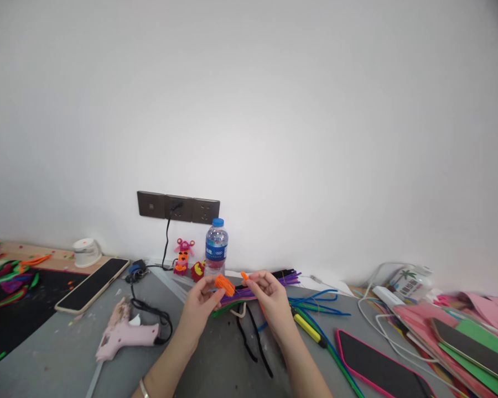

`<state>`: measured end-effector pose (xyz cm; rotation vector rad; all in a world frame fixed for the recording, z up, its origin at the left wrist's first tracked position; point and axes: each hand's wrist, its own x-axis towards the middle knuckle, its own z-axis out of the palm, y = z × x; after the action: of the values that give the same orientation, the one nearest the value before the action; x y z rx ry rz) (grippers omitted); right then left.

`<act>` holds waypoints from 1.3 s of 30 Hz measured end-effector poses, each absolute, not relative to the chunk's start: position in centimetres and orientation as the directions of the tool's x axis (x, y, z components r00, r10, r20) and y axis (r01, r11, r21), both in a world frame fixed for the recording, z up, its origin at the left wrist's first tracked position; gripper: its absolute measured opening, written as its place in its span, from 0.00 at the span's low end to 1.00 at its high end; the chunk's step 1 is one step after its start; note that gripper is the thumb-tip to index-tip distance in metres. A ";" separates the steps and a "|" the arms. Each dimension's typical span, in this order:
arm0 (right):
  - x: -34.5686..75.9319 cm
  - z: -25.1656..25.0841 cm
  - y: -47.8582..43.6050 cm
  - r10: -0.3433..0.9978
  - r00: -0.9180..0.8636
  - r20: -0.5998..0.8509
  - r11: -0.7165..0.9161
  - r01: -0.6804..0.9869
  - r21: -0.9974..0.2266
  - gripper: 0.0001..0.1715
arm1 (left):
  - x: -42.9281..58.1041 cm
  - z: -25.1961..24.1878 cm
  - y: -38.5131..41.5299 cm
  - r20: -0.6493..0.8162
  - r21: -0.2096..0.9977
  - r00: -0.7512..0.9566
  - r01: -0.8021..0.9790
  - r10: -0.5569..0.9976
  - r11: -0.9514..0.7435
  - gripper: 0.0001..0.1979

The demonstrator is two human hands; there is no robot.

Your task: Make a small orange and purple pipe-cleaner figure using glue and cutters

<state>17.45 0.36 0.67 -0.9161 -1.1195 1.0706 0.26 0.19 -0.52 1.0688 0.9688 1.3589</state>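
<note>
My left hand [200,307] pinches a fuzzy orange bundle of wound pipe cleaner [224,285] between thumb and fingers. Just to its right, my right hand [269,296] is closed on a small orange pipe cleaner piece [244,276], whose tip pokes out past the thumb. A thin orange strand seems to run down behind the right hand. Beneath and behind both hands lie purple pipe cleaners [291,279], with green ones [222,313] and black ones [260,342] nearer me.
A water bottle [216,249] and a small pink-orange figure [183,258] stand by the wall. Leftward are a pink glue gun [126,335] with a black cord and a phone [93,286]. A yellow cutter [307,327], pink-edged phone [377,362] and coloured sheets [423,320] lie right.
</note>
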 end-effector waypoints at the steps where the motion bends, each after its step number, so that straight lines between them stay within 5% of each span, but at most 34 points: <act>1: 17.5 0.7 0.3 0.970 0.079 0.230 0.242 -0.198 -0.950 0.21 | 0.3 -0.6 0.2 0.070 0.962 0.004 -0.263 0.998 -0.067 0.20; 7: 17.5 0.9 0.1 0.977 0.042 0.208 0.212 -0.210 -0.954 0.27 | 0.3 -0.7 0.2 0.068 0.960 0.014 -0.272 0.998 -0.062 0.20; 22: 17.5 0.8 0.0 0.979 -0.060 0.193 0.171 -0.258 -0.951 0.16 | 0.0 -1.1 0.4 0.086 0.965 0.046 -0.252 0.995 -0.072 0.19; 28: 17.7 0.2 0.4 0.968 0.034 0.249 0.250 -0.234 -0.940 0.13 | 0.0 -1.0 0.1 0.071 0.966 0.047 -0.252 0.996 -0.057 0.19; 39: 17.5 0.0 0.2 0.975 -0.118 0.186 0.123 -0.410 -0.904 0.08 | 0.0 -1.4 0.4 0.073 0.957 0.056 -0.286 0.996 -0.054 0.21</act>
<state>17.47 0.17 -0.03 -0.7117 -1.0767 1.3678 0.01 0.44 -1.39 1.0695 0.9168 1.3296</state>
